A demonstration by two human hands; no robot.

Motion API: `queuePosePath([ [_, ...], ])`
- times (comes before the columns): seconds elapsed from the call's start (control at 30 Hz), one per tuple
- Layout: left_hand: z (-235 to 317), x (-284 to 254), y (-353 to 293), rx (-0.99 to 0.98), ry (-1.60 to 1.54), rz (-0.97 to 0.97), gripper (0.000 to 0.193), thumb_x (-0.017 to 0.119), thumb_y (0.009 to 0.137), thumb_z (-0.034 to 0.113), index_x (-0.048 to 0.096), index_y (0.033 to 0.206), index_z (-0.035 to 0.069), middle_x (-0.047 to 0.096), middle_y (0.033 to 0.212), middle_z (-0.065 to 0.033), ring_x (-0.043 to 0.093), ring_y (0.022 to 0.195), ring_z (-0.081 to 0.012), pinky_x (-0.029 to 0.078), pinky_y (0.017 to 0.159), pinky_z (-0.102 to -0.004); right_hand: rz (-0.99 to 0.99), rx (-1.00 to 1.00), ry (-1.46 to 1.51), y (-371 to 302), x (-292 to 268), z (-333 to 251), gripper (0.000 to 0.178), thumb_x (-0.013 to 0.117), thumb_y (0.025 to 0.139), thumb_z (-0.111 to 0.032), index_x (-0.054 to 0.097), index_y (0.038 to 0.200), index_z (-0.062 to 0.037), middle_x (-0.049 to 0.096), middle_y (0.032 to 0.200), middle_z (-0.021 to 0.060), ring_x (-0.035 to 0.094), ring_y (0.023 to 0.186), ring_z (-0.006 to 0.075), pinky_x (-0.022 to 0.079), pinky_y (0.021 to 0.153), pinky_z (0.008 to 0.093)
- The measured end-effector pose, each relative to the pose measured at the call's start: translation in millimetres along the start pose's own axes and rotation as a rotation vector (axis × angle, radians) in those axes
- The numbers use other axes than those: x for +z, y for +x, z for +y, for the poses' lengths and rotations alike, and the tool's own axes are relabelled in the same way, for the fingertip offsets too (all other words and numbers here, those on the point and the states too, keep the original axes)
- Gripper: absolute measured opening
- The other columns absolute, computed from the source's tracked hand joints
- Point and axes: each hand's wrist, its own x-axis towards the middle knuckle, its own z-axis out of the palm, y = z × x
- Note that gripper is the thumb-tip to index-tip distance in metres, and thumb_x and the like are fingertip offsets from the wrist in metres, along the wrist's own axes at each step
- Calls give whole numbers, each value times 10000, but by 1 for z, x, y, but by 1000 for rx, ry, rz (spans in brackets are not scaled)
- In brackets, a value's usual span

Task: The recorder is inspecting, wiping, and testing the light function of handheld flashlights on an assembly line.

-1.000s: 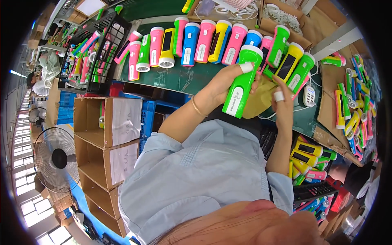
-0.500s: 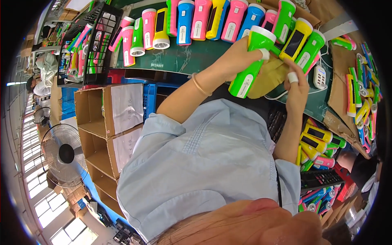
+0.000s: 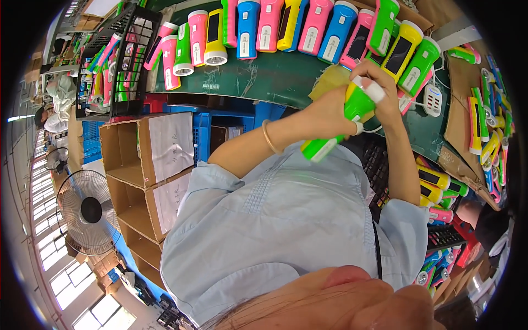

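Note:
A green flashlight (image 3: 355, 109) with a white head is tilted in front of my chest, its lower end slightly blurred. My left hand (image 3: 329, 114) is wrapped round its body. At the head end, my right hand (image 3: 383, 92) is closed over the flashlight, with white wrapping on a finger. A yellow cloth (image 3: 329, 81) lies just beyond my left hand, partly hidden by it. Past my hands, a row of upright flashlights stands on the green table (image 3: 242, 82), among them a pink one (image 3: 358, 41) and a yellow one (image 3: 402, 49) with dark panels.
A black basket (image 3: 124, 60) of flashlights stands at the left, above cardboard compartments (image 3: 129, 154). To the right are a white multi-port charger (image 3: 433, 100) with its cable and a cardboard box (image 3: 462, 104) of flashlights. A fan (image 3: 91, 209) stands at far left.
My right hand has moved left and closed over the flashlight's head. The flashlight has come lower and tilted more. The yellow cloth now shows left of my hands.

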Motion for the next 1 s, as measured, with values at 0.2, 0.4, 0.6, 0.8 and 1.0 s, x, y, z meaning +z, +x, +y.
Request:
queuePosePath([
  [0.2, -8, 2, -2, -248, -564, -231, 422, 638, 627, 42, 432, 989, -30, 550, 696, -114, 575, 540, -182, 463, 483, -285, -129, 130, -89, 2, -7, -10, 352, 483, 823, -355, 532, 827, -6, 487, 745, 22, 475, 712, 125, 383, 657, 281],
  [0.4, -19, 5, 2, -47, -39, -48, 509, 656, 624, 86, 391, 1032, -61, 557, 849, -168, 591, 622, -208, 480, 547, -292, 32, 212, -377, 3, -1, -17, 303, 491, 808, -248, 574, 923, 20, 543, 699, 150, 513, 616, 272, 395, 587, 334],
  [0.6, -8, -23, 19, -185, -1011, -156, 365, 593, 801, 148, 431, 1103, 24, 544, 810, -86, 559, 657, -162, 468, 587, -290, 395, 366, -215, -30, 5, -7, 193, 481, 862, -146, 588, 947, -9, 550, 708, 26, 477, 617, 90, 372, 557, 221],
  [0.8, -5, -20, 24, -220, -1166, -193, 336, 573, 834, 213, 448, 1089, 33, 528, 812, -85, 538, 635, -168, 463, 570, -288, 363, 266, -332, -56, 21, 14, 174, 474, 806, -21, 582, 940, 8, 593, 741, 128, 553, 664, 156, 430, 617, 275],
  [1.0, -5, -15, 20, -255, -1243, -168, 340, 546, 854, 236, 446, 1101, 26, 528, 809, -88, 543, 629, -175, 461, 565, -291, 355, 326, -320, -62, 15, 17, 185, 461, 810, 0, 587, 946, 9, 607, 790, 136, 566, 690, 181, 433, 634, 271],
])
